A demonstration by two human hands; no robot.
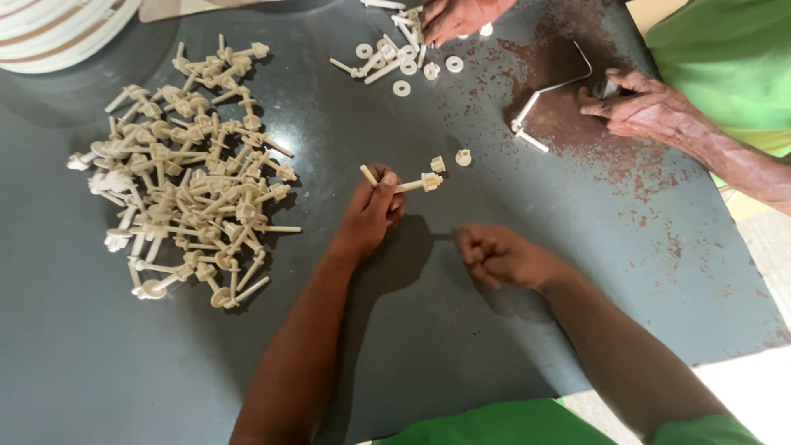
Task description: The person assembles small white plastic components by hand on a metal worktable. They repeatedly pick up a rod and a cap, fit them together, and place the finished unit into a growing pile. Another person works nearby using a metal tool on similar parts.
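Landmark: table (461, 346). Pile of pins (185, 173) lay on table, left part. Left hand (372, 213) sat near table centre, right of pile, gripping pin (404, 183). Two small caps (450, 160) lay just beyond pin tip. Right hand (498, 255) rested right of left hand, nearer table's near edge. Washers (404, 62) lay at far edge; bent rod (548, 95) far right.

— How's the light?

— Fairly bright and soft, from above. The dark table (387, 346) carries a small glare spot near its middle and a pale sheen at the upper left.

— Shadows?

— The left hand (372, 213) and its forearm throw a wide, soft shadow to the right; the pile of cream plastic parts (185, 173) casts short ones.

— Sharpness?

— Mostly crisp; the right hand (498, 257) is slightly smeared, and the bottom right corner is blown out pale
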